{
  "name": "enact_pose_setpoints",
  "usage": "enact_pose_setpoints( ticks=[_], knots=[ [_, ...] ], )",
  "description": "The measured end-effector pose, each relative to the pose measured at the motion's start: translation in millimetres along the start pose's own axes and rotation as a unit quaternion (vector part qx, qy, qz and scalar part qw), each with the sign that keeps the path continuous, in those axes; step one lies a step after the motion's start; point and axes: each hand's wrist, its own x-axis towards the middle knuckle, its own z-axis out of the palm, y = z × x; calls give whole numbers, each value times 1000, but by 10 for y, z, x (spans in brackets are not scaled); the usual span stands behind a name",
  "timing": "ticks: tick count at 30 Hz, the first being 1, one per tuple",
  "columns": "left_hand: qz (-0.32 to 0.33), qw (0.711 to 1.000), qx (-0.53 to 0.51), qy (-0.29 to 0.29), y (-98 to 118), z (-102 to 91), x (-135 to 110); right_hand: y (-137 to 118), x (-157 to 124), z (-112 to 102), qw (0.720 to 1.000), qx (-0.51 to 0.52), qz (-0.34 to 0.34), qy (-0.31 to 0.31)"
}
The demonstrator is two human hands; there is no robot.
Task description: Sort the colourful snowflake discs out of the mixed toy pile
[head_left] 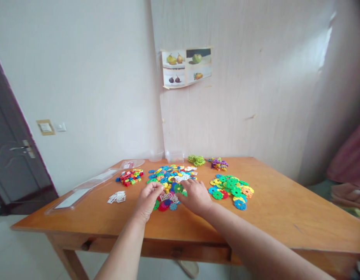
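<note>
On a wooden table [285, 210] lies a spread of coloured plastic snowflake discs [168, 177] mixed with small white pieces. My left hand [147, 200] rests at the near edge of this pile, fingers curled in a pinch on something I cannot make out. My right hand [195, 195] lies palm down on the pile's near right side, fingers bent onto the discs; whether it grips one is hidden. To the right sits a second group of larger discs [231, 189], mostly green, yellow and orange.
Small coloured blocks [130, 177] and white pieces [116, 197] lie to the left, by a clear plastic lid [81, 190]. Green [196, 159] and purple [218, 163] clusters and two clear cups [165, 155] stand near the wall. A dark door [13, 155] is far left.
</note>
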Motion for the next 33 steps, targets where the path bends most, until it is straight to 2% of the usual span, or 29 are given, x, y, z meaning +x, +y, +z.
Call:
enact_pose_setpoints(
  ticks=[3, 6, 10, 14, 18, 24, 33],
  knots=[
    [16, 997, 14, 78, -8, -21, 27, 366, 6, -115, 998, -23, 50, 7],
    [19, 992, 17, 125, -37, -39, 58, 786, -28, -233, 992, -53, 116, 5],
    [17, 989, 37, 145, -79, -55, 93, 1275, -142, -349, 977, -86, 196, -7],
    [17, 986, 65, 154, -119, -79, 119, 1573, -276, -375, 964, -105, 243, -17],
    [25, 982, 87, 165, -162, -108, 139, 1688, -367, -311, 958, -113, 261, -18],
    [23, 979, 89, 180, -215, -143, 175, 1706, -381, -194, 964, -109, 240, -27],
    [11, 977, 58, 203, -293, -162, 239, 1816, -387, -170, 956, -115, 269, -9]
  ],
)
